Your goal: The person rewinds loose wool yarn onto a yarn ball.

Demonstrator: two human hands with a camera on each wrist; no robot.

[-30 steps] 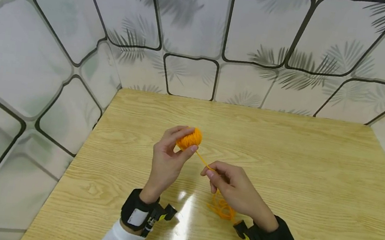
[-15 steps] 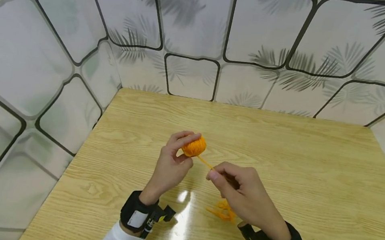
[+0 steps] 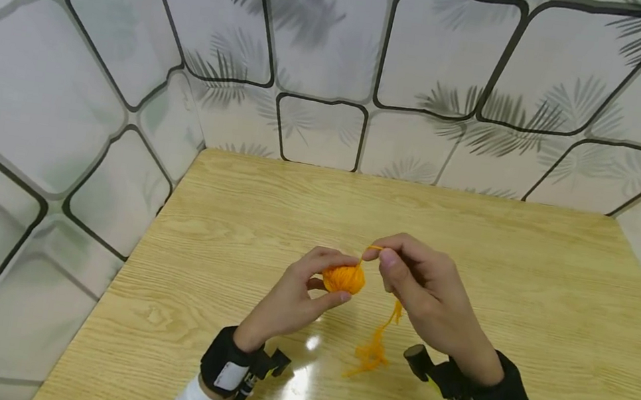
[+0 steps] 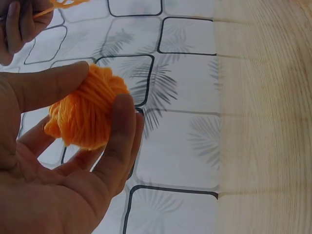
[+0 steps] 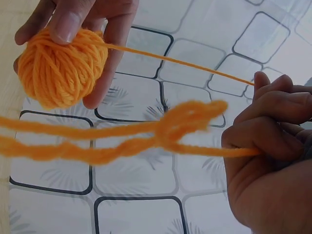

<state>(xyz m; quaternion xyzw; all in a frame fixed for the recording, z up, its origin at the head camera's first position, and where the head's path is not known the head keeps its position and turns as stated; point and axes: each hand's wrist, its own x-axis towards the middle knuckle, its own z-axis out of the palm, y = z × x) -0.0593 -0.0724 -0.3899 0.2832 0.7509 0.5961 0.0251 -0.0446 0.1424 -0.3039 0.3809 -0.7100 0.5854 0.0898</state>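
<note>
An orange ball of yarn (image 3: 344, 279) is held between the thumb and fingers of my left hand (image 3: 299, 292), above the table. In the left wrist view the wound strands of the yarn ball (image 4: 87, 114) show between thumb and fingers. My right hand (image 3: 430, 292) pinches the strand, to the right of the ball and slightly higher. The right wrist view shows the strand (image 5: 180, 62) stretched straight from the ball to the fingertips. Below the right hand hangs a loose, tangled tail of yarn (image 3: 373, 350), which also runs from the curled fingers in the right wrist view.
The wood-grain table (image 3: 505, 272) lies under both hands. Behind it and at its left stands a pale covering (image 3: 329, 39) with dark outlines and leaf prints. A bright reflection shows on the tabletop near the front.
My left hand has moved right and nearer with the yarn ball, which has turned. The right hand has risen with the strand, and the loose tail has lifted with it.
</note>
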